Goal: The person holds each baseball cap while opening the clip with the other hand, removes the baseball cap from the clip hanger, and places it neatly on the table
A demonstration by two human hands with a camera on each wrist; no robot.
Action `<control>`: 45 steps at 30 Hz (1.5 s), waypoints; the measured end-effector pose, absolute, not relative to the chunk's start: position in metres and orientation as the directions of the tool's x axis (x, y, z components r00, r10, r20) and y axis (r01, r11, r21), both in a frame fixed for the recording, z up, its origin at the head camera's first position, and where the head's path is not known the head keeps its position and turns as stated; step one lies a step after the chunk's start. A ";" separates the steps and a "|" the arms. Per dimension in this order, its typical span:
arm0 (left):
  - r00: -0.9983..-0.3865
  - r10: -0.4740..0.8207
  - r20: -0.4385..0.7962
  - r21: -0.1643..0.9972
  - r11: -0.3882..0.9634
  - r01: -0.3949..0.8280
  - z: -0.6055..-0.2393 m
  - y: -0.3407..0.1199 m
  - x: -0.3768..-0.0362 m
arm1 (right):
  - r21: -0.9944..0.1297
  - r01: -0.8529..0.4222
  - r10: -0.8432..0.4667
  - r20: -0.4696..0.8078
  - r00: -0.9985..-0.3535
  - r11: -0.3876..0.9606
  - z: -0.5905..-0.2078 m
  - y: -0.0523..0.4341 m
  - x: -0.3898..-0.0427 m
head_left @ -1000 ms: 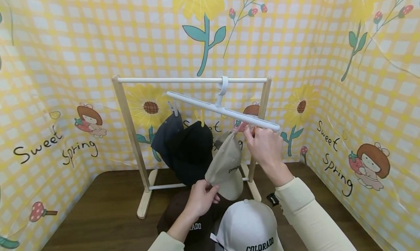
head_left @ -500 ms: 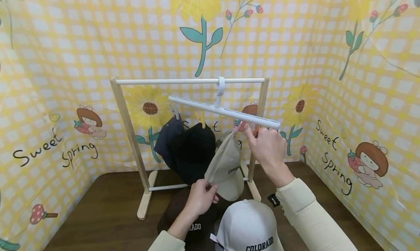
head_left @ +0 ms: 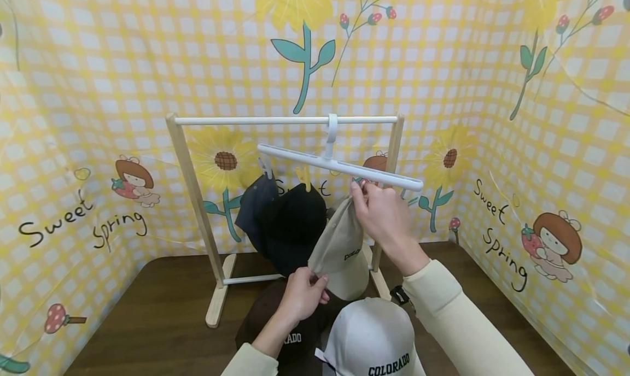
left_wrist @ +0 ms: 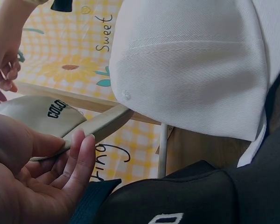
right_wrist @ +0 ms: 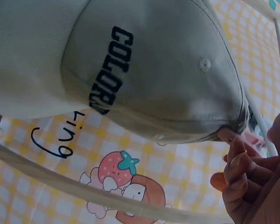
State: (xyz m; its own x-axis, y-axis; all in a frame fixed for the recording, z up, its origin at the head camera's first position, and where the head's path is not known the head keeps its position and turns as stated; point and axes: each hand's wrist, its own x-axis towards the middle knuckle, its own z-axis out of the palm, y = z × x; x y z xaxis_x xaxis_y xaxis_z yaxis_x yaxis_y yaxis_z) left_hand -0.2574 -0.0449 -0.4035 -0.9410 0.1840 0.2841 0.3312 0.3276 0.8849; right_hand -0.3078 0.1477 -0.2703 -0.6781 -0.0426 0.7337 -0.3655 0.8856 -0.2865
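Observation:
In the head view, a beige baseball cap hangs from a pink clothespin under a tilted white hanger. My left hand pinches the cap's lower edge between thumb and fingertips. At the top of the cap, my right hand has its thumb and curled fingers at the pink clothespin, hiding most of it in the head view. An orange clip shows behind those fingers in the right wrist view. A black cap and a navy cap hang to the left from yellow and grey clothespins.
The hanger hooks over the white rail of a wooden stand. In front, a white cap lettered COLORADO and a dark brown cap lie on the brown table. A patterned cloth surrounds the table.
My right hand has shifted left from beside the orange clip to the pink clothespin. The hanger has tilted slightly less, its right end rising a little. My left hand keeps its pinch on the cap.

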 end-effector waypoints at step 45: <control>-0.915 0.390 0.105 0.867 0.415 0.276 -0.416 -0.064 -0.252 | -0.180 -0.303 -0.047 0.788 -0.613 0.936 -0.263 0.130 -0.332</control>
